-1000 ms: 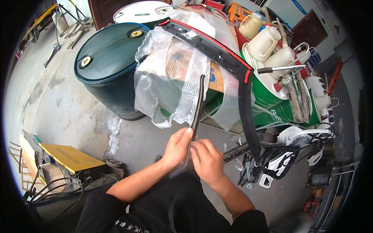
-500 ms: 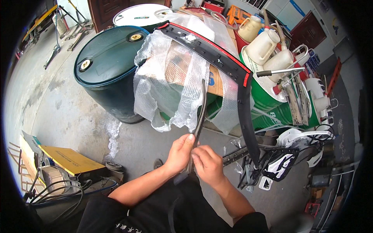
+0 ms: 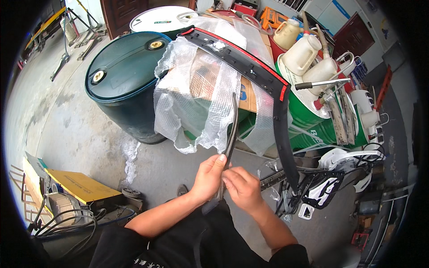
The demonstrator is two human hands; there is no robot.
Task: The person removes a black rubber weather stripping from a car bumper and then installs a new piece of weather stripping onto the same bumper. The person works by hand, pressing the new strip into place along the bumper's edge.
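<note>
My left hand (image 3: 208,177) is wrapped around a long, narrow black trim strip (image 3: 233,129), thumb lying along it. The strip stands out away from my body, its far end in front of the bubble wrap (image 3: 178,100). Close on the right side, my right hand (image 3: 244,188) is closed in a pinch at the strip's edge, just below my left thumb. What its fingertips pinch is mostly hidden. Beyond my hands, a wide curved black trim panel (image 3: 250,69) with red tape along its edge lies over the bubble wrap and a cardboard box (image 3: 248,102).
A dark blue-green drum (image 3: 125,67) stands at left. White jugs (image 3: 303,54) and a hand pump (image 3: 324,83) sit on a green drum (image 3: 308,109) at right. Black-and-white parts (image 3: 328,190) lie at lower right. A yellow panel (image 3: 80,185) and cables are at lower left.
My right hand has shifted very slightly right and down along the strip. My left grip on the trim strip looks the same.
</note>
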